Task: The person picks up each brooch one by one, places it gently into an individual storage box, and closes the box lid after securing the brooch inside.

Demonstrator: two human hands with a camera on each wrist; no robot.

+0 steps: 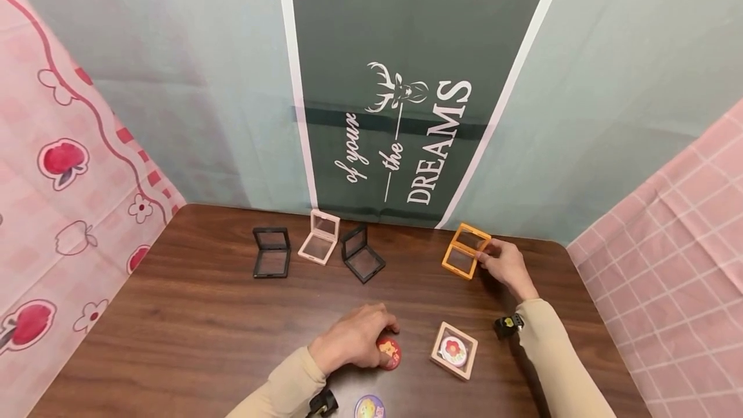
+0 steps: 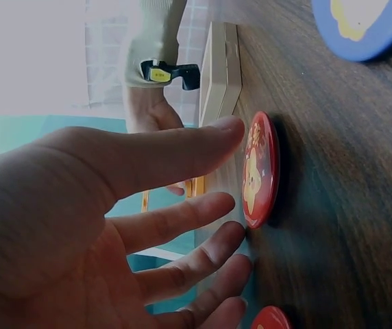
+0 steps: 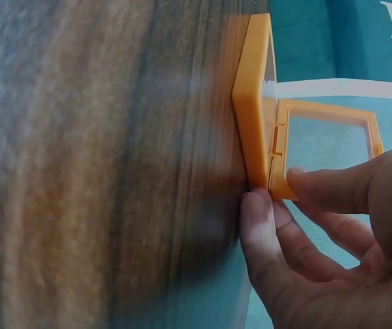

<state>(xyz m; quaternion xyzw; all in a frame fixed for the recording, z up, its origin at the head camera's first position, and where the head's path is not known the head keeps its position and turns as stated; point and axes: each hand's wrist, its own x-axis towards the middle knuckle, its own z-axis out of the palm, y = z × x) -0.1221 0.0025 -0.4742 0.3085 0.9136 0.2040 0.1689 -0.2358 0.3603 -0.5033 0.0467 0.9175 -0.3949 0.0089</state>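
My left hand (image 1: 356, 335) reaches over a round red badge (image 1: 390, 353) printed with a yellow figure. In the left wrist view its fingers are spread and relaxed, and the thumb tip is right at the rim of the badge, which lies on the table. My right hand (image 1: 506, 266) pinches an orange display case (image 1: 461, 260) by its corner near the hinge. That case stands unfolded, its two clear-windowed halves apart; in the right wrist view the thumb lies on the lid (image 3: 329, 113). Part of another red badge (image 2: 271, 319) shows low in the left wrist view.
A beige case (image 1: 439, 339) holding a flower badge (image 1: 453, 351) lies between my arms. A purple-blue badge (image 1: 369, 408) is at the front edge. Along the back stand opened cases: black (image 1: 272, 263), pink (image 1: 317, 248) and another black (image 1: 364, 264). Curtains rise behind the table (image 1: 220, 321).
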